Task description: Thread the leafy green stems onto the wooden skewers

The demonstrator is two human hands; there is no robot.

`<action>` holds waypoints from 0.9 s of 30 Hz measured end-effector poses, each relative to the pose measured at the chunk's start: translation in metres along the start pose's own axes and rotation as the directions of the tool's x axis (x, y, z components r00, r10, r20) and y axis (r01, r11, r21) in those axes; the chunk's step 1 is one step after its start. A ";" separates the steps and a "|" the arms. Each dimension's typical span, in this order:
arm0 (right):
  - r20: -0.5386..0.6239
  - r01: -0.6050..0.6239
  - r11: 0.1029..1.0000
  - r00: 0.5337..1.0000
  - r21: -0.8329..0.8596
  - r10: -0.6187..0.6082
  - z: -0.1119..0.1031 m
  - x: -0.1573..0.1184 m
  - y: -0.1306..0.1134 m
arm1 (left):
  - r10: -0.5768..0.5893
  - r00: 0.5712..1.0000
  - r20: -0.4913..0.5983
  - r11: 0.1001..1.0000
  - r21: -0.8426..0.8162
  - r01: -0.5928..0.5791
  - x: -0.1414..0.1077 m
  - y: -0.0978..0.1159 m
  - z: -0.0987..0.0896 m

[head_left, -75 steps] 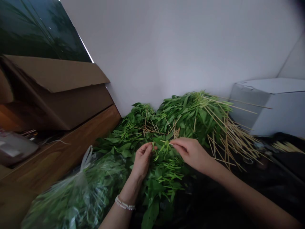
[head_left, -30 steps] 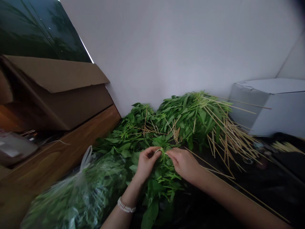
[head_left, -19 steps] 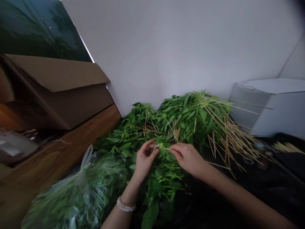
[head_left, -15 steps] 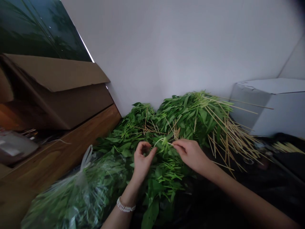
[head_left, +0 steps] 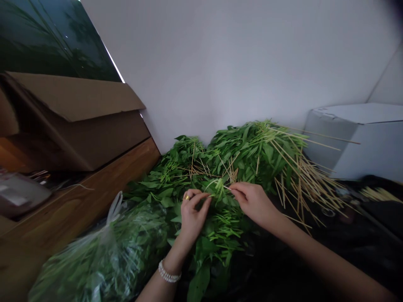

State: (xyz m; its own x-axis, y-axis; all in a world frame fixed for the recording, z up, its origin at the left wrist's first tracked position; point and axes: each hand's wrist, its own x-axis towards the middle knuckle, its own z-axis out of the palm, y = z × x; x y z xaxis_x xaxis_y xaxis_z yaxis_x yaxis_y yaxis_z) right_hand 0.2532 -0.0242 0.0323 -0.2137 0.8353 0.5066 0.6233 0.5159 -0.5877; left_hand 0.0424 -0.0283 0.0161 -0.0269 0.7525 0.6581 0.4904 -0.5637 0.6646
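Note:
A few pale green stems [head_left: 219,187] lie between my two hands, above the leafy pile. My right hand [head_left: 248,201] pinches the end of a thin stick that reaches toward these stems. On the other side, my left hand [head_left: 194,209] has its thumb and forefinger pressed together at the tip of a stem. Below them are cut stems and leaves [head_left: 225,230]. Behind, a heap of leafy greens [head_left: 242,142] has many thin sticks [head_left: 305,180] poking out to the right.
A clear bag of greens [head_left: 126,247] sits at the lower left, beside a wooden ledge [head_left: 132,161] bearing an open cardboard box [head_left: 103,134]. A white box [head_left: 371,142] stands at the right, against the wall [head_left: 220,63]. Black sheeting [head_left: 283,268] lies in front.
My left hand has moved slightly right, and its thumb and forefinger have closed together near the stems. My right hand has barely moved.

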 end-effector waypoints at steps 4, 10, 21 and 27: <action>0.034 -0.037 0.996 0.999 -0.082 0.040 0.000 0.001 0.008 | -0.183 0.977 -0.112 0.968 -0.197 0.159 0.002 -0.001 -0.005; 0.131 -0.005 0.994 0.991 -0.111 0.019 0.002 -0.001 0.004 | -0.453 0.891 0.006 0.779 -0.484 0.399 0.009 -0.008 -0.005; 0.232 0.081 0.995 0.968 0.062 -0.093 -0.004 -0.005 -0.021 | -0.425 0.904 -0.041 0.810 -0.463 0.360 0.008 -0.007 -0.003; 0.075 -0.083 0.970 0.995 0.230 0.067 0.004 -0.004 -0.019 | -0.362 0.930 -0.066 0.863 -0.401 0.308 0.007 -0.012 -0.004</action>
State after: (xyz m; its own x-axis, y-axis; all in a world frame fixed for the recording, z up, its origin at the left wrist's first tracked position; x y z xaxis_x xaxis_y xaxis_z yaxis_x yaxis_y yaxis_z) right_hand 0.2397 -0.0366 0.0390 -0.2274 0.8800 0.4171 0.4487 0.4748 -0.7571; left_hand 0.0332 -0.0175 0.0144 -0.2601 0.8814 0.3943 0.0659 -0.3912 0.9179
